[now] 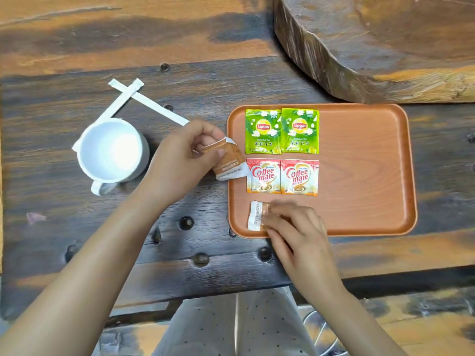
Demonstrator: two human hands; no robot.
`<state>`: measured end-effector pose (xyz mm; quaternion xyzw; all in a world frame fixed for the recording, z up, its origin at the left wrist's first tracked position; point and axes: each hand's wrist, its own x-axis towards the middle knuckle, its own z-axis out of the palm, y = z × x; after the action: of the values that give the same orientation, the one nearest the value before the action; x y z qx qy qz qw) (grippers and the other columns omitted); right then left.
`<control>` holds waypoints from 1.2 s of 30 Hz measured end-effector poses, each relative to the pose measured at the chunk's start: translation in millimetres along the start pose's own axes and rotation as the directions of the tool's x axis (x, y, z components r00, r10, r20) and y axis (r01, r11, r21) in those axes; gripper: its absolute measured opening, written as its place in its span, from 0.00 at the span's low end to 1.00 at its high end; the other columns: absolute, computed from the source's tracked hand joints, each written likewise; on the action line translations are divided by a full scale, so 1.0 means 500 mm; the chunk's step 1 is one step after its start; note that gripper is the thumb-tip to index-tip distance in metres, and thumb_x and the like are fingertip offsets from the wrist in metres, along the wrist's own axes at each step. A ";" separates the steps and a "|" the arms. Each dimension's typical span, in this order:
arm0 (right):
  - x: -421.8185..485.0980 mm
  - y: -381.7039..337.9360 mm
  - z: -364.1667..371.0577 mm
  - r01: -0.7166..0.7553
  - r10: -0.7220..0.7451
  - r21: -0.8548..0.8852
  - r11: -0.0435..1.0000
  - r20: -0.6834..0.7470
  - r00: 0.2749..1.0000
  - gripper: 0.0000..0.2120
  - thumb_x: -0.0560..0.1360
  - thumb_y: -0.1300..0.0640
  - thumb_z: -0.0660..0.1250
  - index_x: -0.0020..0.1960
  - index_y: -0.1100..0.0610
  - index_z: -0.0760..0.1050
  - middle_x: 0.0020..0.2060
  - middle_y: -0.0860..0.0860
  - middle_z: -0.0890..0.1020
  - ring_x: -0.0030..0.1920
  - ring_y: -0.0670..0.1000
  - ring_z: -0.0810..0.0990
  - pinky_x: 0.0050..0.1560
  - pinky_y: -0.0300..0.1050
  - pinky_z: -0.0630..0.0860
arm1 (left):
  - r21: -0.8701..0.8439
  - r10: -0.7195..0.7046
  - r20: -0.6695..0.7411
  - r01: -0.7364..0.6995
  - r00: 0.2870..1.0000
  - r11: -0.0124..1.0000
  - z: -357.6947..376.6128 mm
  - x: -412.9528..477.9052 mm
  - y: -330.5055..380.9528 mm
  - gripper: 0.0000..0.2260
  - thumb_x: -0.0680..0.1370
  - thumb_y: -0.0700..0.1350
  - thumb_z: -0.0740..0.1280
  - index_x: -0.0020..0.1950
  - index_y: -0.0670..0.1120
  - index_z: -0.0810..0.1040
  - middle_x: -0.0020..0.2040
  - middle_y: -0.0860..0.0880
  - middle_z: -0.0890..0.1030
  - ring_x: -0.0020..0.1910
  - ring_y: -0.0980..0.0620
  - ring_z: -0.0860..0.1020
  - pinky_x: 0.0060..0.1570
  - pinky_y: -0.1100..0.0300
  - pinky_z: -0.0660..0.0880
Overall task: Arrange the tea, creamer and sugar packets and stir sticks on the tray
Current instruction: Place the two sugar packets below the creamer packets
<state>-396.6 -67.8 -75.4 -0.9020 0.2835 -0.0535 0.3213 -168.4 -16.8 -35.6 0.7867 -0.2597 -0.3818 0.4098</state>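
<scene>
An orange tray (365, 176) lies on the dark wooden table. Two green Lipton tea packets (281, 131) sit side by side at its upper left, with two Coffee mate creamer packets (282, 177) in a row below them. My right hand (295, 227) rests its fingers on a brown-and-white sugar packet (255, 215) at the tray's lower left. My left hand (187, 155) pinches a second brown sugar packet (230, 163) just off the tray's left edge. Two white paper-wrapped stir sticks (144, 102) lie crossed on the table behind the cup.
A white cup (111, 150) with its handle toward me stands left of my left hand. A thick wooden slab (385, 42) rises behind the tray at the back right. The tray's right half holds nothing. The table's front edge is close to my lap.
</scene>
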 end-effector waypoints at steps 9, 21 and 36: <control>0.010 0.008 0.021 -0.011 0.008 0.115 0.993 0.028 1.000 0.07 0.74 0.63 0.66 0.50 0.56 0.80 0.51 0.51 0.79 0.56 0.49 0.73 0.55 0.47 0.72 | -0.251 -0.058 0.137 0.091 0.989 0.964 0.040 -0.014 0.005 0.10 0.72 0.32 0.68 0.44 0.47 0.75 0.34 0.47 0.78 0.31 0.54 0.75 0.34 0.67 0.75; 0.083 -0.002 -0.071 -0.365 0.515 0.846 0.389 0.129 0.847 0.09 0.73 0.66 0.68 0.44 0.51 0.76 0.38 0.57 0.80 0.38 0.48 0.76 0.37 0.37 0.77 | -0.441 -0.114 0.310 0.249 0.944 0.862 0.133 -0.039 0.024 0.09 0.71 0.37 0.70 0.49 0.48 0.78 0.40 0.48 0.81 0.39 0.52 0.78 0.39 0.65 0.77; 0.043 0.067 -0.125 -0.386 0.554 0.751 0.536 0.032 0.832 0.15 0.72 0.69 0.68 0.46 0.48 0.72 0.34 0.42 0.77 0.35 0.44 0.74 0.36 0.33 0.71 | 0.175 0.099 -0.024 -0.094 0.995 0.980 0.177 -0.082 -0.016 0.06 0.71 0.39 0.70 0.45 0.49 0.80 0.42 0.55 0.78 0.41 0.57 0.77 0.41 0.77 0.67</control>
<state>-412.0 -135.0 -48.4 -0.5744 0.5028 -0.1676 0.6238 -263.1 -22.3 -59.5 0.8119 -0.3231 -0.3245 0.3620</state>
